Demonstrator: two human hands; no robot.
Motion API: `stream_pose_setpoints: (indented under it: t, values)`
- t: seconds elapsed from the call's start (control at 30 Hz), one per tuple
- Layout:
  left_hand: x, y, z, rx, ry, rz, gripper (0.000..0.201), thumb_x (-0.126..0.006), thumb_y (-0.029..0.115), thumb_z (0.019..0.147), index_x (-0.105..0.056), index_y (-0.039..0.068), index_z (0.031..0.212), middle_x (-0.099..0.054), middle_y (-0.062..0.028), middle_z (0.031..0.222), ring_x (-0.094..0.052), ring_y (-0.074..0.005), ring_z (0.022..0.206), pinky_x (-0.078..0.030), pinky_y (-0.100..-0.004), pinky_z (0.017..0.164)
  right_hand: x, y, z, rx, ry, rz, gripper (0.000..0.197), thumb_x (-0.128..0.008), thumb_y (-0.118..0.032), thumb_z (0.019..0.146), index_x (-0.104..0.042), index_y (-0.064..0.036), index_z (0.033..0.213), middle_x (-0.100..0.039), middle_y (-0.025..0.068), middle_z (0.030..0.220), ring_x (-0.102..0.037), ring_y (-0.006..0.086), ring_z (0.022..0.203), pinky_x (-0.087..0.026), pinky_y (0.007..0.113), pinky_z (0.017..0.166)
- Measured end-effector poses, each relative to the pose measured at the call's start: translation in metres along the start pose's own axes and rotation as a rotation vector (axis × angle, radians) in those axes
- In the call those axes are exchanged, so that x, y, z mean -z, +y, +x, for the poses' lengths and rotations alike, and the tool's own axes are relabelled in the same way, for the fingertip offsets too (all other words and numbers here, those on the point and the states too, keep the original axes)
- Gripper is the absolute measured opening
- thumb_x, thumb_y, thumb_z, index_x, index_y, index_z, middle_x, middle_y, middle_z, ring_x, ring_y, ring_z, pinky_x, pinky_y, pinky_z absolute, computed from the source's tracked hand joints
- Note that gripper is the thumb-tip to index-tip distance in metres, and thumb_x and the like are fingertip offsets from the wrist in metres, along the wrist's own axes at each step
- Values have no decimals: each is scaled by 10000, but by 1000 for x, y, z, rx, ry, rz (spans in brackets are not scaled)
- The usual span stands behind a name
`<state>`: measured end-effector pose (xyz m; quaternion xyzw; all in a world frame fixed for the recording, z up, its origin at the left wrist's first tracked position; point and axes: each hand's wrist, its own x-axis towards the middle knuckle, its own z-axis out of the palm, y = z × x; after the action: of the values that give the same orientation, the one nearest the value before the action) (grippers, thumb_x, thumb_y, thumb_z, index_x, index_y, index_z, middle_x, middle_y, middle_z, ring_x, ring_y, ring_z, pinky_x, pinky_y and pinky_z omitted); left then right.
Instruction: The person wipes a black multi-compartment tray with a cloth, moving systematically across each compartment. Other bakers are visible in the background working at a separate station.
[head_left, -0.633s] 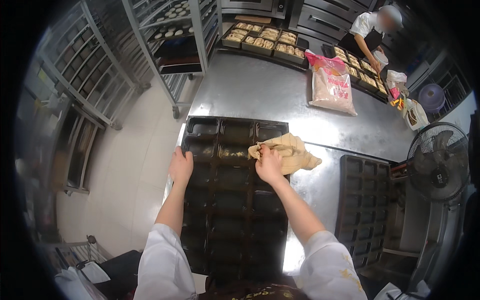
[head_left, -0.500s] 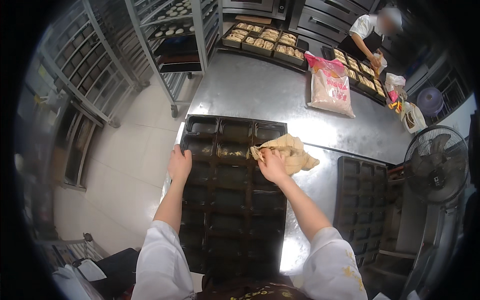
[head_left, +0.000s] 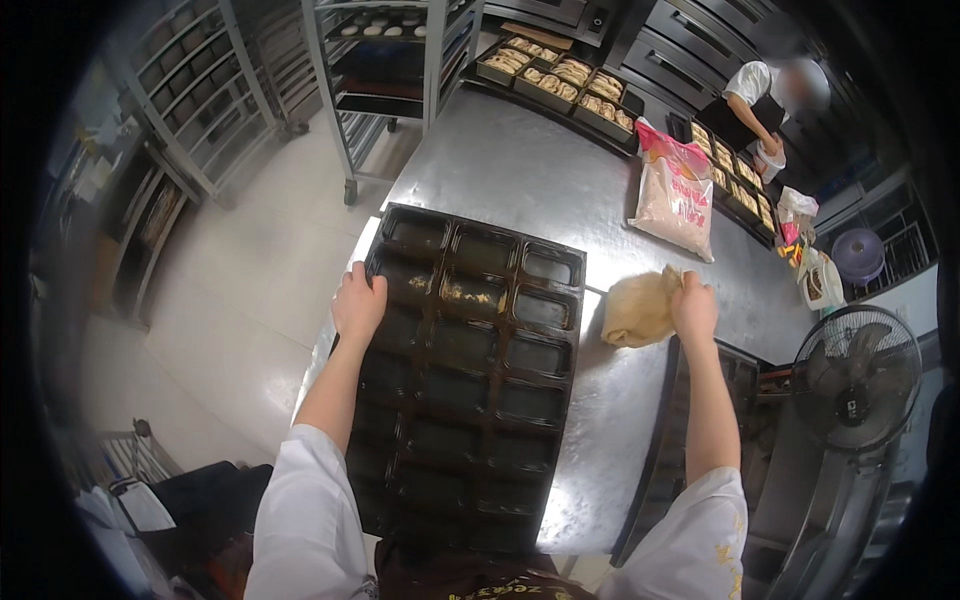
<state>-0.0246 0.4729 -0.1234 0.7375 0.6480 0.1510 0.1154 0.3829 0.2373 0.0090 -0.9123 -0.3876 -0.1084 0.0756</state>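
A large dark baking pan (head_left: 470, 360) with rows of rectangular wells lies on the metal table in front of me. Yellowish crumbs show in one of its upper middle wells. My left hand (head_left: 360, 305) is closed on the pan's left rim, fingertips curled over the edge. To the right of the pan, my right hand (head_left: 695, 308) pinches a bunched tan cloth (head_left: 637, 310). The cloth hangs over the table beside the pan, apart from it.
A pink-and-clear bag (head_left: 675, 195) stands on the metal table (head_left: 500, 155). Beyond it are trays of filled loaf tins (head_left: 545, 85), with a person (head_left: 755, 105) at the far right. A wheeled rack (head_left: 385, 100) stands at left, a black fan (head_left: 857, 375) at right.
My right hand has carried the cloth off the pan to the right. My left hand stays on the left rim. The whole view has shifted a little.
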Motion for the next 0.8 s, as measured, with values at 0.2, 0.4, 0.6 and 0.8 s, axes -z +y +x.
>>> stream_pose_setpoints:
  t: [0.2, 0.4, 0.6, 0.8]
  values:
    - [7, 5, 1, 5, -21, 10, 360, -411, 343, 860, -466, 73, 1091, -580, -190, 969, -598, -387, 843, -473, -508, 734, -52, -64, -36, 469, -83, 753, 321, -535, -77, 845, -524, -46, 1164, -545, 202, 1080, -534, 339, 1002, -435, 389, 866]
    - [4, -4, 1, -1, 3, -26, 335, -419, 334, 858, -467, 72, 1061, -582, -184, 957, -603, -380, 824, -476, -506, 714, -60, -86, -56, 892, -159, 124, 428, -572, -312, 818, -552, -48, 1155, -609, 106, 908, -496, 239, 959, -361, 367, 852]
    - [3, -4, 1, -6, 8, -38, 322, -427, 332, 856, -466, 74, 1045, -580, -181, 930, -603, -377, 799, -474, -508, 692, -71, -96, -67, 853, -100, -76, 254, -559, -204, 790, -592, -61, 997, -614, 64, 839, -508, 222, 919, -378, 352, 800]
    - [2, -4, 0, -32, 40, -18, 316, -432, 331, 855, -466, 75, 1038, -580, -174, 922, -604, -371, 774, -474, -507, 671, -81, -95, -52, 807, -234, 85, 167, -541, -142, 781, -600, -49, 906, -626, 97, 807, -524, 253, 900, -389, 360, 801]
